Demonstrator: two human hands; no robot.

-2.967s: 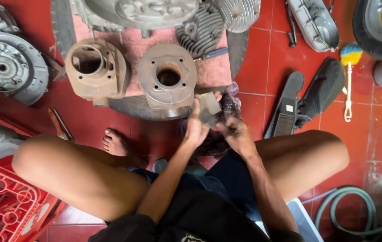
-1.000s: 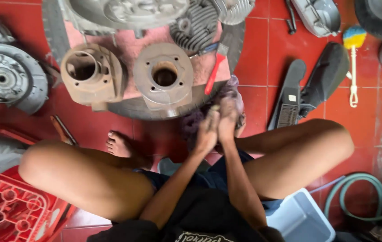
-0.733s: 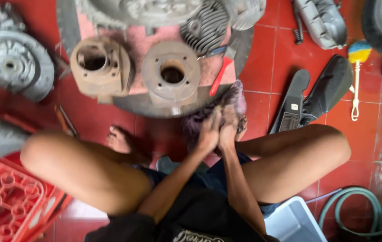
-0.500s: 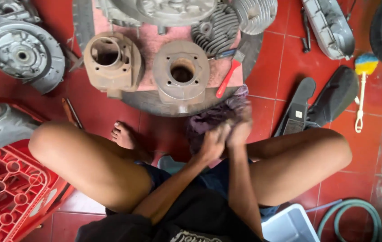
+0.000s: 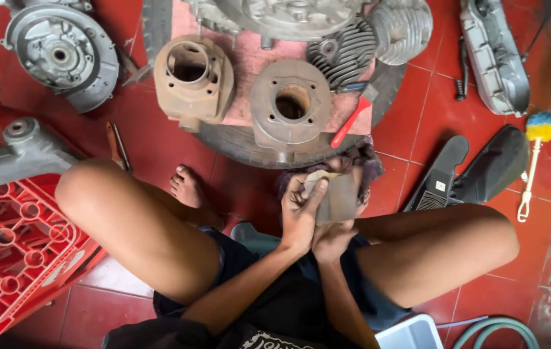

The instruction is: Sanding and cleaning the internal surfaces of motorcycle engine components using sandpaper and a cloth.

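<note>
**Both hands closed on a flat metal part over the lap**

The left hand and the right hand together hold a flat, dull grey-brown piece just in front of the crossed legs. The left hand's fingers wrap its near edge from the side; the right hand cups it from below, both closed on it. Its surface looks worn and matt (finer detail cannot be made out). A dark rag lies directly behind it, touching or nearly touching.

Containers: a red plastic crate sits at the person's left knee, its round cells showing nothing inside. The corner of a pale blue tub shows under the right thigh; its contents are hidden.

Surroundings: beyond the hands, two rusty cylinder barrels, one left of the other, stand on a pink board laid over a tyre. A red-handled brush rests just beside the second barrel. A pair of black sandals lies to the right, near the right knee. The red tiled floor shows bare patches between tyre and sandals.
</note>
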